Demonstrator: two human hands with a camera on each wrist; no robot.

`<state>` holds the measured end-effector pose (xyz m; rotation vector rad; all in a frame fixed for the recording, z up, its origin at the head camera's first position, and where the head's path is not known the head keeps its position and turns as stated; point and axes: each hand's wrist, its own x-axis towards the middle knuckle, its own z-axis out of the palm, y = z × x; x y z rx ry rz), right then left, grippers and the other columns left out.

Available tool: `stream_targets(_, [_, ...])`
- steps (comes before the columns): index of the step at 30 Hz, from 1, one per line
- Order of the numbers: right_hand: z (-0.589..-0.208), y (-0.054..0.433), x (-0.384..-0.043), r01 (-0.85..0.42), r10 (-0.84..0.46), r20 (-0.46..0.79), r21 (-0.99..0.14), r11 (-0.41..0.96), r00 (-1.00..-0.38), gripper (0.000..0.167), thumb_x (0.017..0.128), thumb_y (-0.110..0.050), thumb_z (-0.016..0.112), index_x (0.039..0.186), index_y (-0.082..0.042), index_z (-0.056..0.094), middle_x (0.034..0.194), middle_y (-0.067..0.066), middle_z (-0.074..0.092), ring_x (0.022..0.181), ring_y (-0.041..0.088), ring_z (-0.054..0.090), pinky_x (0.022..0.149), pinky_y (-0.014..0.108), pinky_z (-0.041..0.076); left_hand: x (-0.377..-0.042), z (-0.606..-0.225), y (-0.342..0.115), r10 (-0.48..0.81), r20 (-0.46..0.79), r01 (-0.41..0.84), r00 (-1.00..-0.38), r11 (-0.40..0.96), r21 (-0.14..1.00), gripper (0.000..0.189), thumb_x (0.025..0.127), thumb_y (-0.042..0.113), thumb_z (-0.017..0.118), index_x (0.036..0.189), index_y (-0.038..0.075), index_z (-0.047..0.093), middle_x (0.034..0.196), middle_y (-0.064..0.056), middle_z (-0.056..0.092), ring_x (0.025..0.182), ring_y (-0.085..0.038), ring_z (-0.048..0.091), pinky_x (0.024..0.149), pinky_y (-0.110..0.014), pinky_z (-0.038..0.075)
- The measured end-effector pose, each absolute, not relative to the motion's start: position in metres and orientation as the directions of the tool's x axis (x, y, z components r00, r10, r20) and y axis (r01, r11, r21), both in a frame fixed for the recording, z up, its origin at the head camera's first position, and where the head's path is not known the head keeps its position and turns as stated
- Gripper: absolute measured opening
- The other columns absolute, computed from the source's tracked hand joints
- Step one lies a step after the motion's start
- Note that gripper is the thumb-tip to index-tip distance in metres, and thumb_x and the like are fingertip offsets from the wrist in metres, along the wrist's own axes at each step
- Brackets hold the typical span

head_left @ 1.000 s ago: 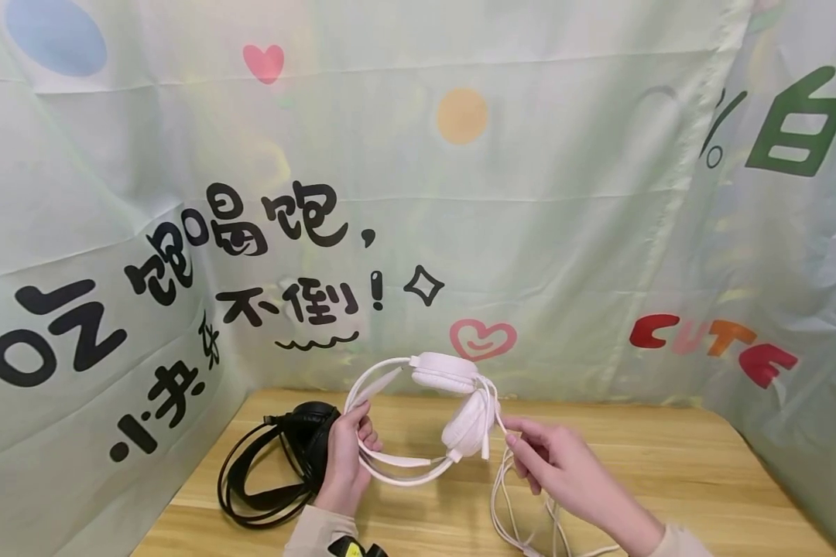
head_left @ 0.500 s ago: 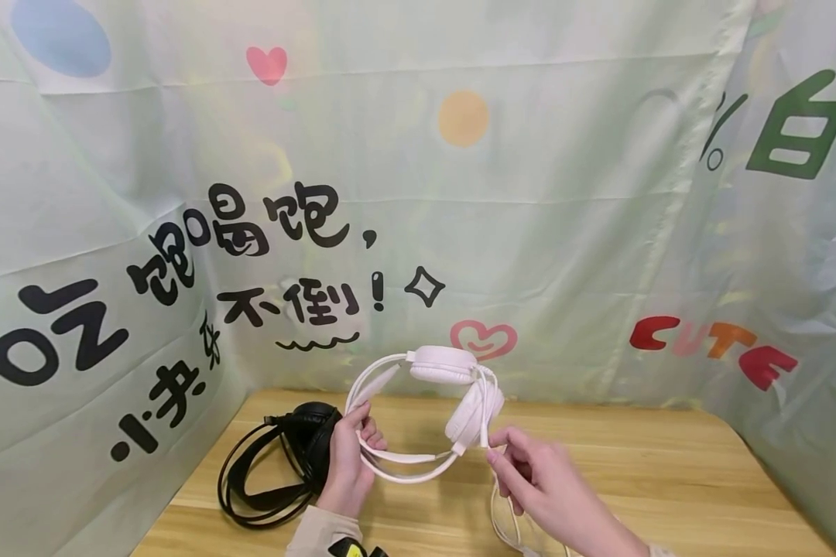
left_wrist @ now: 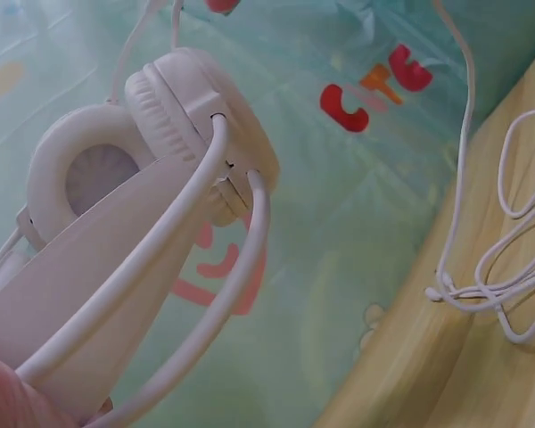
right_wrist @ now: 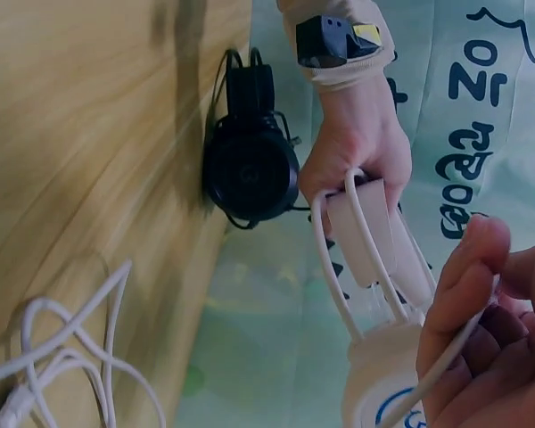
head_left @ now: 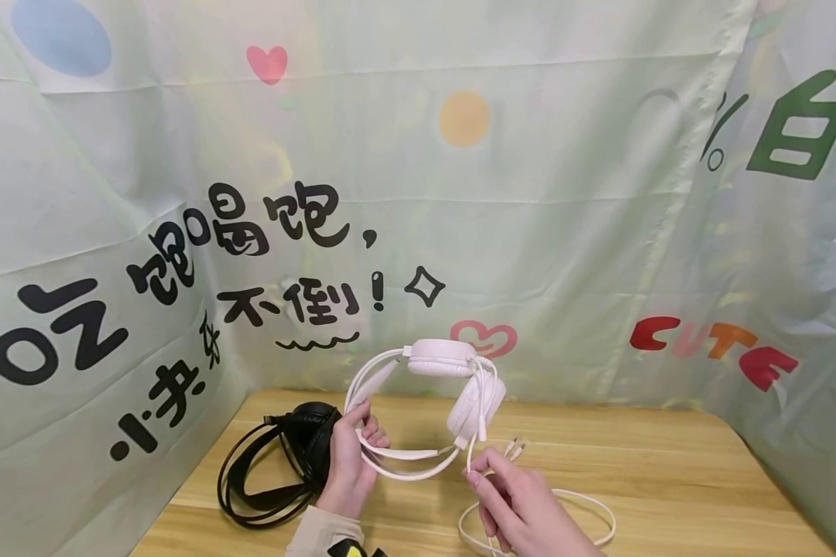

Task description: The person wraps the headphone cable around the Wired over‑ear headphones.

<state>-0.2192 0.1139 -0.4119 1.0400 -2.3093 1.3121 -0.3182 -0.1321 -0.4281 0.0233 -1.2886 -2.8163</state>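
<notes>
White over-ear headphones (head_left: pixel 440 354) are held up above the wooden table, ear cups away from me. My left hand (head_left: pixel 351 464) grips them by the headband, its fingers wrapped round the band and the thin outer loops. Close below the lower ear cup, my right hand (head_left: pixel 519 510) pinches the white headphone cable (head_left: pixel 470 455) between thumb and fingertips. In the right wrist view the cable (right_wrist: pixel 455 349) runs across the fingers of the right hand (right_wrist: pixel 490 357). A short white microphone stub (head_left: pixel 481 428) hangs beside the lower cup.
Black headphones (head_left: pixel 313 445) lie on the table just left of my left hand. Loose cable loops (left_wrist: pixel 517 259) lie on the wooden table (head_left: pixel 669 464), with white plugs (head_left: pixel 515 449) behind my right hand. Printed fabric (head_left: pixel 564 232) hangs around the back and sides.
My right hand has moved left and down along the cable, under the lower ear cup. The white headphones have risen slightly in the left hand. The cable loops on the table have shifted.
</notes>
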Motion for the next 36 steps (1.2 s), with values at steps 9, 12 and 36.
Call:
stream_targets(9, [-0.410,0.095,-0.216,-0.605,-0.394,0.486,-0.748,0.274,-0.780,0.012,0.113,-0.016,0.053,0.103,-0.018,0.057,0.054,-0.008,0.056,0.042,-0.016,0.043,0.035,0.016,0.043,-0.311,-0.427,-0.118,-0.025,0.012,0.025,-1.000,-0.615,0.788,0.007,0.111,0.017,0.043,0.117,0.014,0.040,0.063,0.010,0.031,0.052,-0.001,0.032,0.052,-0.013,0.031])
stream_targets(12, [-0.407,0.085,-0.215,-0.532,-0.363,0.426,-0.802,0.272,-0.829,0.013,0.114,-0.022,0.053,0.104,-0.015,0.059,0.054,-0.006,0.057,0.040,-0.012,0.046,0.036,0.019,0.045,-0.308,-0.427,-0.113,-0.018,0.003,0.013,-1.000,-0.607,0.794,0.003,0.111,0.017,0.042,0.112,0.014,0.040,0.064,0.009,0.031,0.052,-0.002,0.032,0.052,-0.014,0.032])
stream_targets(36, [-0.411,0.050,-0.214,-0.347,-0.266,0.280,-0.904,0.251,-0.922,0.027,0.116,-0.032,0.045,0.107,-0.007,0.051,0.052,-0.002,0.059,0.033,-0.003,0.046,0.031,0.022,0.041,-0.298,-0.421,-0.105,-0.024,0.025,0.034,-0.999,-0.573,0.819,0.009,0.110,0.018,0.044,0.101,0.016,0.041,0.062,0.010,0.031,0.051,-0.002,0.033,0.051,-0.015,0.032])
